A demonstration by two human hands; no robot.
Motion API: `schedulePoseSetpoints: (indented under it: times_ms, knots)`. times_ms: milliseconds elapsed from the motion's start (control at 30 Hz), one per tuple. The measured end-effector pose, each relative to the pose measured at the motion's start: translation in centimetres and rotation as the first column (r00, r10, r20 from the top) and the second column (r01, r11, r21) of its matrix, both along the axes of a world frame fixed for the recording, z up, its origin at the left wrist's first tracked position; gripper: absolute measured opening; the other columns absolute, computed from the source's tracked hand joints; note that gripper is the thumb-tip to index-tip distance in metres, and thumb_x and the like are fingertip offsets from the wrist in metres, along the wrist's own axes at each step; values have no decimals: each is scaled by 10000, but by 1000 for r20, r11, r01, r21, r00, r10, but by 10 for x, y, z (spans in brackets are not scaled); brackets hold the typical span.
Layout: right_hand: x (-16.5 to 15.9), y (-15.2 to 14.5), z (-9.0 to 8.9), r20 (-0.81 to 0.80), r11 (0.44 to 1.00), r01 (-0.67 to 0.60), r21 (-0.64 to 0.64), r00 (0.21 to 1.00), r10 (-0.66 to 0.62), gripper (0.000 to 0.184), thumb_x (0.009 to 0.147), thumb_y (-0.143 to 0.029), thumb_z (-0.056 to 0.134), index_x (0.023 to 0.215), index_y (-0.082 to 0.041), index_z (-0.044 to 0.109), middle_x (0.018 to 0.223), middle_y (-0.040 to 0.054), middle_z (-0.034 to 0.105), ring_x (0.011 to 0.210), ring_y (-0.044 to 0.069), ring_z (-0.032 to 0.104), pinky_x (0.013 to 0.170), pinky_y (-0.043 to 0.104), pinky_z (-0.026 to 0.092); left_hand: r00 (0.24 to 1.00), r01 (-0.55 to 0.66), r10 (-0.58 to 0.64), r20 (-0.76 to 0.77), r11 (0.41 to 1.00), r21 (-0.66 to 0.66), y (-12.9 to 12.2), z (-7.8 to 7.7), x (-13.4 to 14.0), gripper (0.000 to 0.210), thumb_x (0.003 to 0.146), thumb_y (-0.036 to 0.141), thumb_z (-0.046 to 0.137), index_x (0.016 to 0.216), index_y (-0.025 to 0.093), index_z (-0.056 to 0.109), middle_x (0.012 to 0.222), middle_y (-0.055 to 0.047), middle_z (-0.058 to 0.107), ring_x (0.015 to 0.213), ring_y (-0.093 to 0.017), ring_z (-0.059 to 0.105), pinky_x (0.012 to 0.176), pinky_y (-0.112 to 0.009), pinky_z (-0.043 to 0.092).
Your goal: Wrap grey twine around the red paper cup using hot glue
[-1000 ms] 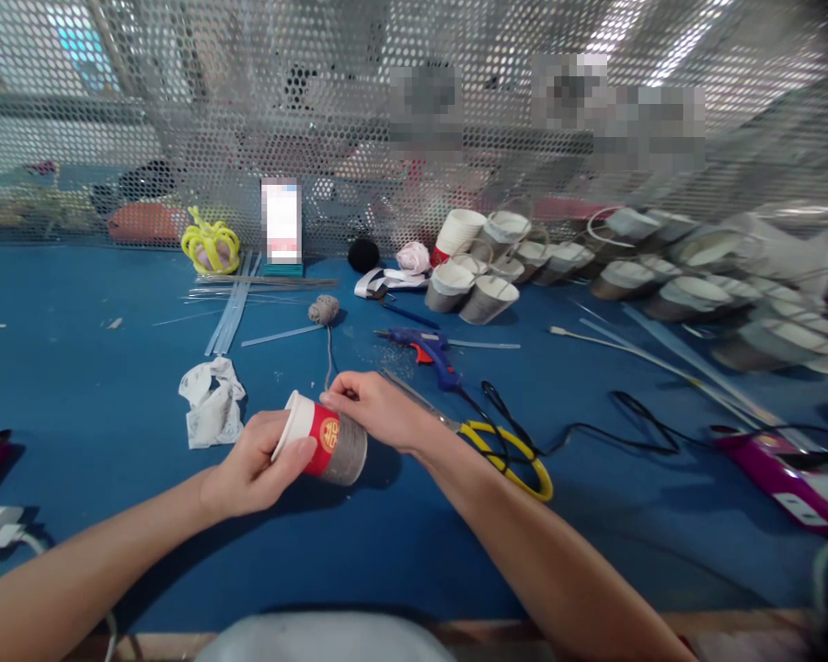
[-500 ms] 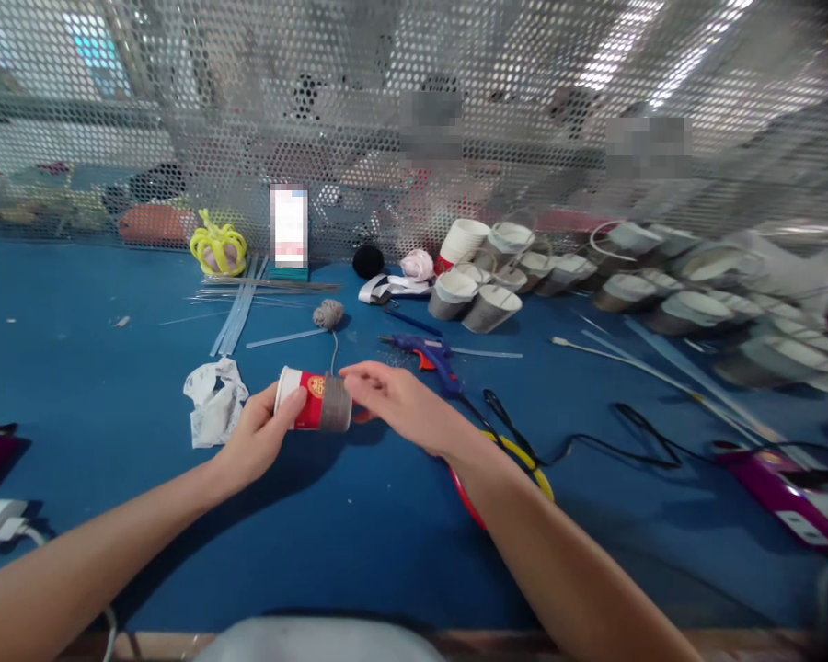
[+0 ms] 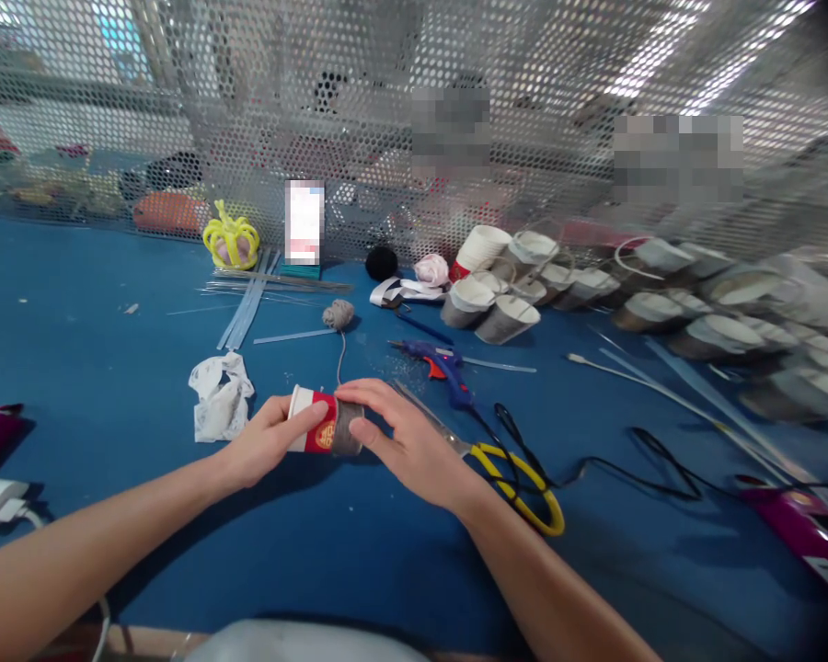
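My left hand (image 3: 266, 441) is closed around the white rim end of a red and white paper cup (image 3: 325, 435), which lies on its side just above the table. Grey yarn (image 3: 347, 430) is wound in tight rows around the cup's other end. My right hand (image 3: 407, 446) straddles this wound end, fingers over the top and thumb on the near side. From the cup, a strand runs up to a small grey yarn ball (image 3: 338, 314). Scissors with yellow handles (image 3: 556, 515) lie partly beneath my right hand and wrist.
A blue glue gun (image 3: 431, 354) with a black cord lies beyond my right hand. Crumpled white paper (image 3: 221, 405) is left of the cup. Several yarn-wrapped cups (image 3: 507, 317) stand at the back right, before a perforated metal screen (image 3: 248, 110). Clear glue sticks (image 3: 248, 308) lie at the back left.
My right hand has moved from the cup's end to lie over the wound yarn, thumb now on the near side. The cup has turned, bringing its gold emblem lower. The view has shifted slightly.
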State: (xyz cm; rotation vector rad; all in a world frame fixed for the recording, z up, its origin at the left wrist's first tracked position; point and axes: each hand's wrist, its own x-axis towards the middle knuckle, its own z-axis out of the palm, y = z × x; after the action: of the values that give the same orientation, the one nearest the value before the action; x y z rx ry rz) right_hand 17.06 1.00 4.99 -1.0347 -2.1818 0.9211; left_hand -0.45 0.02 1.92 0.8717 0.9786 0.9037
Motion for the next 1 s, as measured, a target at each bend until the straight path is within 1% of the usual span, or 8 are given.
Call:
schedulePoseSetpoints:
  times_ms: [200,367,433,533,667,733,867,1000]
  knots:
    - [-4,-6,-4,-23,994,-99,-35,995,98,408,869,-384,219,1114,-210,496,1195,85,443,1126,187,371,941,384,290,988,113,-99,-121,988,108,-6,-3,2,295,660,383,585,654,88,583,550,25,502,498,-60,386,497,-183,321]
    - [-10,-11,-3,-65,994,-96,-54,994,92,451,861,-422,206,1086,-189,521,1189,85,454,1119,179,382,949,361,287,979,128,-108,-170,985,112,-6,-2,3,314,678,387,551,564,95,538,487,41,421,463,-51,321,453,-175,278]
    - [-5,-6,2,-67,998,3,-68,998,-7,406,858,-407,250,1018,-188,552,1137,81,500,1028,173,468,878,331,365,970,138,-106,-217,981,138,-5,-3,3,316,694,380,532,545,102,515,484,42,400,462,-51,307,448,-175,278]
    - [19,11,13,-4,944,322,-65,946,-323,356,829,-415,324,919,-166,563,912,80,598,730,149,575,628,270,458,946,162,-83,-313,959,234,-5,-5,1,300,736,372,479,618,103,541,523,24,431,490,-68,338,467,-187,309]
    - [67,44,18,182,695,709,120,672,-717,303,780,-400,403,838,-142,551,712,78,608,649,176,572,581,278,429,875,214,27,-484,875,435,-4,-7,-3,298,754,335,455,563,113,507,519,23,404,496,-74,330,450,-185,292]
    - [85,57,9,337,665,731,153,594,-731,211,710,-347,507,749,-147,562,735,97,614,701,211,571,627,305,411,831,252,76,-551,831,495,-2,-8,-4,309,758,319,450,527,117,484,510,27,377,487,-72,312,437,-187,269]
    - [93,69,-18,421,721,691,55,638,-645,167,540,-274,653,611,-157,559,658,82,611,658,226,575,612,303,405,784,329,52,-619,810,485,0,-11,-4,318,781,307,409,530,121,473,512,26,374,493,-78,319,448,-194,267]
    - [88,73,-32,403,693,721,18,629,-665,101,564,-140,583,659,-133,550,740,130,606,763,264,565,673,338,391,774,354,17,-633,817,456,1,-11,-5,325,792,311,378,532,128,444,531,20,390,505,-83,329,470,-203,272]
